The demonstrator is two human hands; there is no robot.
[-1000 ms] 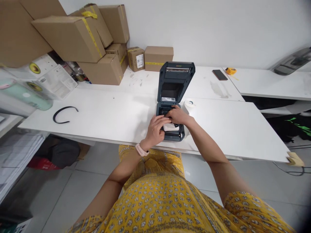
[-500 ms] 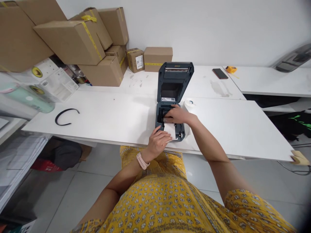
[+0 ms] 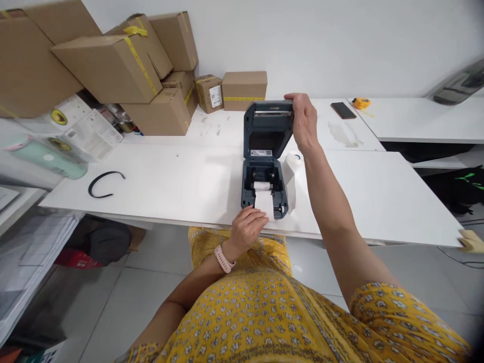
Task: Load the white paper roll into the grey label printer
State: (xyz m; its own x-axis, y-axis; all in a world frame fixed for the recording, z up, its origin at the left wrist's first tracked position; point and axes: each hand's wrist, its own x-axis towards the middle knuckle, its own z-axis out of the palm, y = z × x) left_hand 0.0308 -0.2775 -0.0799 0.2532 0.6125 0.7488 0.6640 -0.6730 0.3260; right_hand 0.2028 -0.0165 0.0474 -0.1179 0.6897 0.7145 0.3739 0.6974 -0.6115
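Note:
A dark grey label printer stands open near the front edge of the white table. Its lid is tilted up. My right hand grips the lid's top right corner. A white paper strip runs out of the roll bay toward the front. My left hand pinches the front end of that strip at the printer's front edge. A pink watch sits on my left wrist. A white roll lies just right of the printer, partly hidden by my right forearm.
Cardboard boxes pile up at the back left. A black curved band lies on the left of the table. A phone and a yellow tape measure sit at the back right. White printed packages lie at the left.
My right hand left the roll bay and rose to the lid's top edge. My left hand drew the paper strip forward to the printer's front.

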